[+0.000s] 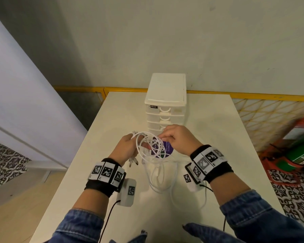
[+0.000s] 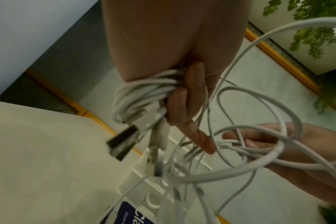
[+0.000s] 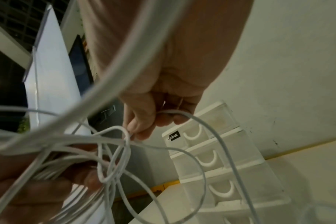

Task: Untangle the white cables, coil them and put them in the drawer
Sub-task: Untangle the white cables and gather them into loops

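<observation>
over the desk [image 1: 209,137] the left hand [image 1: 125,148] grips the cables [image 1: 147,146]; the right hand [image 1: 177,139] pinches one loop. best to ease it out slowly, never yanking the knot.

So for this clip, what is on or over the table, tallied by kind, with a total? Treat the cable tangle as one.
Cable tangle: 1, gripped by the left hand, pinched by the right hand
Drawer unit: 1
Purple round sticker: 1
Hands: 2
Total: 5
</observation>
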`<state>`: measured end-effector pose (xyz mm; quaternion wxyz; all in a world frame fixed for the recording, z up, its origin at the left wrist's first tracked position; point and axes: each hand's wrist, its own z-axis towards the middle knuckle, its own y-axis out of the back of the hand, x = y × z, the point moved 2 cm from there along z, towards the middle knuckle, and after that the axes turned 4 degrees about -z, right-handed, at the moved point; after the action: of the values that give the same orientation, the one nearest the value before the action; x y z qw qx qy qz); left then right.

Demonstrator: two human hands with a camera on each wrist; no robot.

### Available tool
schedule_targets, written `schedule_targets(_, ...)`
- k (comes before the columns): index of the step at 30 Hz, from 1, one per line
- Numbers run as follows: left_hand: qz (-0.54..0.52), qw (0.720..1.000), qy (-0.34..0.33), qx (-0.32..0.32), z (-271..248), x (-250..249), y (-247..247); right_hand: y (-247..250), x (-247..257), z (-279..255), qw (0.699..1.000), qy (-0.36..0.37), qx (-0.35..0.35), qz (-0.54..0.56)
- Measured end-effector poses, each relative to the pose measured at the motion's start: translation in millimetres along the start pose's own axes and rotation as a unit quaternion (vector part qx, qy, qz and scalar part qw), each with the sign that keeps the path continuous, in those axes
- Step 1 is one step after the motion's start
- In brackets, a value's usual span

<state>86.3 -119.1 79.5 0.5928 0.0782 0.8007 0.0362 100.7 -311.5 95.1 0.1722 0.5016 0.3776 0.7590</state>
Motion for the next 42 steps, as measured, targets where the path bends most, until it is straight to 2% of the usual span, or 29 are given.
schedule_targets(6, 0.016, 0.998, -0.002, 0.065, -8.1, -7.8, -8.5, 9.6, 13.3, -2.1, 0.995, -0.057, -0.032, 0.075)
schedule_targets(9, 0.053, 0.993, -0.013, 0.109, -10.9, -8.0, -13.6, 4.0, 20.4, -1.2, 0.992, -0.051, -0.028, 0.113)
schedule_targets(13, 0.084, 0.988, -0.048, 0.120, -15.6, -10.8, -18.9, -2.1, 27.0, -0.5, 0.991, -0.038, -0.024, 0.126)
schedule_targets(17, 0.075, 0.990, -0.079, 0.090, -15.3, -15.2, -17.2, 1.8, 26.8, -4.4, 0.990, -0.036, -0.024, 0.134)
schedule_targets(23, 0.076, 0.988, -0.136, 0.022, -9.3, -24.3, 13.3, 27.2, -6.2, -19.1, 0.994, -0.108, 0.018, 0.022)
schedule_targets(26, 0.018, 0.989, -0.146, -0.006, -10.1, -24.8, 22.8, 30.0, -21.9, -27.1, 0.991, -0.126, -0.040, -0.013)
schedule_targets(29, -0.058, 0.989, -0.136, -0.015, -13.2, -25.2, 21.3, 28.3, -26.6, -30.5, 0.985, -0.112, -0.123, -0.052)
schedule_targets(31, -0.085, 0.987, -0.136, -0.020, -14.1, -27.1, 19.3, 26.7, -24.6, -31.5, 0.980, -0.105, -0.162, -0.040)
schedule_targets(32, -0.089, 0.986, -0.138, -0.020, -15.6, -28.7, 18.1, 24.5, -22.6, -31.6, 0.982, -0.105, -0.154, -0.015)
schedule_targets(34, -0.091, 0.986, -0.142, -0.014, -15.8, -29.1, 16.4, 16.0, -20.8, -30.6, 0.991, -0.110, -0.081, 0.013)
schedule_targets(36, -0.095, 0.984, -0.148, -0.007, -16.1, -28.6, 15.2, 5.3, -21.9, -30.0, 0.992, -0.126, 0.008, -0.011)
schedule_targets(37, -0.101, 0.983, -0.151, -0.006, -16.2, -28.1, 15.7, 1.2, -22.2, -30.4, 0.990, -0.135, 0.029, -0.017)
schedule_targets(42, -0.097, 0.984, -0.150, -0.015, -15.5, -24.9, 20.9, -3.7, -30.9, -36.0, 0.984, -0.174, 0.032, 0.025)
